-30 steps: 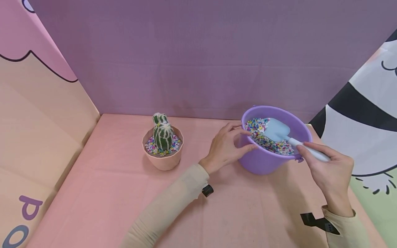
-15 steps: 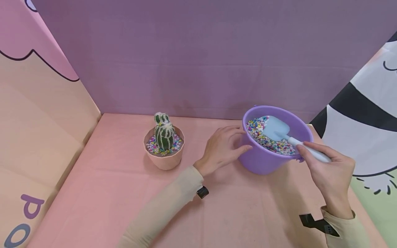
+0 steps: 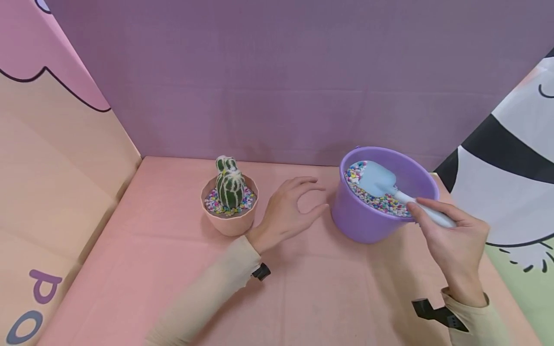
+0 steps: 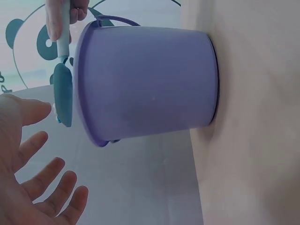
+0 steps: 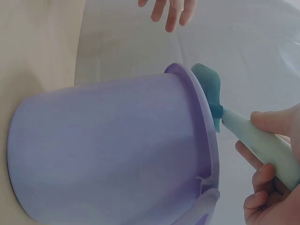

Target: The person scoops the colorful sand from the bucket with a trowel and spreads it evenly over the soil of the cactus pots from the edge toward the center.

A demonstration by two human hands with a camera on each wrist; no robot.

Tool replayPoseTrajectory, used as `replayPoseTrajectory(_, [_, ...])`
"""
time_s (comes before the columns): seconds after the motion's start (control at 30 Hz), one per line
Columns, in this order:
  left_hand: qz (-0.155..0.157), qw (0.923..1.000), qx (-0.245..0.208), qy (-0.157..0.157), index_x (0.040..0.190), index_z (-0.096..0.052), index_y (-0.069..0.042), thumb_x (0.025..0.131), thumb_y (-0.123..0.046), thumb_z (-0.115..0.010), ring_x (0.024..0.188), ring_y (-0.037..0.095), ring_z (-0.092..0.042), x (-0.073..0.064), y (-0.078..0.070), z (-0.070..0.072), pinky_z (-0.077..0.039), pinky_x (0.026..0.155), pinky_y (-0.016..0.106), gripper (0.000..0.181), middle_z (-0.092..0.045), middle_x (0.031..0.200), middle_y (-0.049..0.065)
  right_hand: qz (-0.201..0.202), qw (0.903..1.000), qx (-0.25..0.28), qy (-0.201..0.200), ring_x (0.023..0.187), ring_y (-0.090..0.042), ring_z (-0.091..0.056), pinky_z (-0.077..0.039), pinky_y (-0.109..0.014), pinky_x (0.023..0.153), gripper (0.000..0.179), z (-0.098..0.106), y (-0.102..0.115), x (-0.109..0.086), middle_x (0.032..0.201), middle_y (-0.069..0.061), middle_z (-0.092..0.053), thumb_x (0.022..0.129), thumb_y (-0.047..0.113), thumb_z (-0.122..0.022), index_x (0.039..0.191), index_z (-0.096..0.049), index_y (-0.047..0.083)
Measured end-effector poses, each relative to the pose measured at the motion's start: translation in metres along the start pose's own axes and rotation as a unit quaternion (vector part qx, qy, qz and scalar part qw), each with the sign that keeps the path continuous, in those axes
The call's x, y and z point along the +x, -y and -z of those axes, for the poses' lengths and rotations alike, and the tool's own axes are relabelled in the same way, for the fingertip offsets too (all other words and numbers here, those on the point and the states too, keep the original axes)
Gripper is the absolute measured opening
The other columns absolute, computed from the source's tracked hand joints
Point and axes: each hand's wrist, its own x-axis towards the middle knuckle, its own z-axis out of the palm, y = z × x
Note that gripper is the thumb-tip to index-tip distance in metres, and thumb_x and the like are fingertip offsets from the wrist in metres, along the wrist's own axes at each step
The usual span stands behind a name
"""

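My right hand (image 3: 456,242) grips the pale handle of a light-blue garden trowel (image 3: 377,179). Both wrist views show the trowel blade (image 4: 63,93) just above the bucket's rim; a few bits of pebble peek out beside it. Below it, small multicoloured pebbles (image 3: 387,205) lie inside the upright purple bucket (image 3: 363,226). Between bucket and flowerpot, my left hand (image 3: 285,214) hovers with fingers spread and thumb apart, touching neither. To its left stands a peach flowerpot (image 3: 229,227) with a green cactus (image 3: 230,188) and similar pebbles round its base.
A pink cloth surface (image 3: 329,288) lies under everything. Behind the pot and bucket rises a purple backdrop (image 3: 277,86). Printed side panels (image 3: 515,158) flank the area, with the bucket close to the right one. The bucket's handle (image 5: 199,208) hangs at its side.
My left hand has drawn away from the bucket's rim, leftward towards the flowerpot. The trowel in my right hand has shifted slightly left over the bucket.
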Motion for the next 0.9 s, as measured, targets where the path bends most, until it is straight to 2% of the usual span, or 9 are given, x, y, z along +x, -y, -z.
replayPoseTrajectory(0.2, [-0.015, 0.9998, 0.014, -0.001, 0.130, -0.075, -0.025, 0.096, -0.038, -0.078, 0.139, 0.016, -0.059, -0.015, 0.008, 0.020, -0.050, 0.114, 0.039, 0.036, -0.066, 0.145, -0.005, -0.015, 0.9999, 0.002, 0.001, 0.066, 0.005, -0.065, -0.050, -0.010, 0.062, 0.024, -0.007, 0.003, -0.004, 0.074, 0.027, -0.074, 0.079, 0.006, -0.092, 0.101, -0.085, -0.001])
replayPoseTrajectory(0.37, [-0.018, 0.9998, 0.004, -0.008, 0.126, -0.077, -0.021, 0.094, -0.033, -0.079, 0.138, 0.021, -0.061, -0.027, 0.015, 0.035, -0.049, 0.116, 0.042, 0.034, -0.069, 0.142, 0.000, -0.016, 0.9998, 0.002, 0.010, 0.066, 0.004, -0.064, -0.050, -0.009, 0.063, 0.023, -0.014, 0.005, -0.007, 0.073, 0.027, -0.073, 0.080, 0.006, -0.092, 0.101, -0.085, 0.001])
replayPoseTrajectory(0.7, [-0.029, 0.9988, -0.005, -0.040, 0.119, -0.079, -0.016, 0.092, -0.025, -0.083, 0.127, 0.019, -0.068, -0.053, 0.034, 0.066, -0.054, 0.108, 0.041, 0.029, -0.073, 0.133, 0.000, 0.023, 0.9990, 0.013, 0.037, 0.074, 0.006, -0.066, -0.050, -0.008, 0.066, 0.023, -0.030, 0.008, -0.016, 0.080, 0.030, -0.073, 0.079, 0.002, -0.092, 0.101, -0.085, 0.001])
replayPoseTrajectory(0.9, [-0.017, 0.9989, -0.002, -0.045, 0.117, -0.080, -0.016, 0.090, -0.021, -0.085, 0.127, 0.020, -0.067, -0.073, 0.047, 0.086, -0.056, 0.104, 0.041, 0.028, -0.074, 0.130, 0.000, 0.044, 0.9974, 0.017, 0.054, 0.083, 0.005, -0.069, -0.052, -0.008, 0.073, 0.022, -0.039, 0.013, -0.022, 0.084, 0.033, -0.073, 0.080, 0.003, -0.092, 0.100, -0.086, 0.004])
